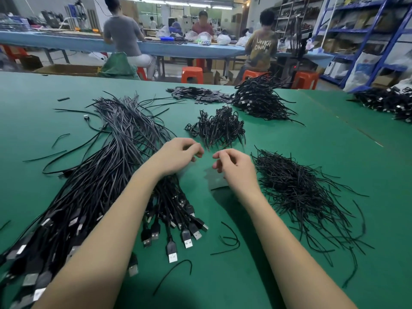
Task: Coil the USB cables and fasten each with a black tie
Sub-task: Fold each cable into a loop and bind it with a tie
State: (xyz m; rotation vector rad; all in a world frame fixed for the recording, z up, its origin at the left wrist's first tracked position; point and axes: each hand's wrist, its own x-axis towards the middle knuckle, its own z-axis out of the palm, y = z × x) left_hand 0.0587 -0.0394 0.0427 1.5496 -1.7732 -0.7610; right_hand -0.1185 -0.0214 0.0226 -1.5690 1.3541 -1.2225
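A long bundle of loose black USB cables (107, 166) lies on the left of the green table (301, 139), with its plugs (171, 237) fanned toward me. A heap of thin black ties (296, 188) lies to the right. Coiled, tied cables (219, 127) are piled straight ahead, and a bigger pile (259, 99) lies behind them. My left hand (180, 156) hovers over the bundle's right edge with loosely curled fingers and holds nothing that I can see. My right hand (234, 167) hovers beside it, left of the ties, also loosely curled with nothing in it.
Stray ties (229, 239) lie near the front edge between my forearms. Small flat black pieces (200, 94) are heaped at the back, and another cable pile (388, 103) lies at far right. Beyond the table, people sit on orange stools (191, 74) at a blue bench.
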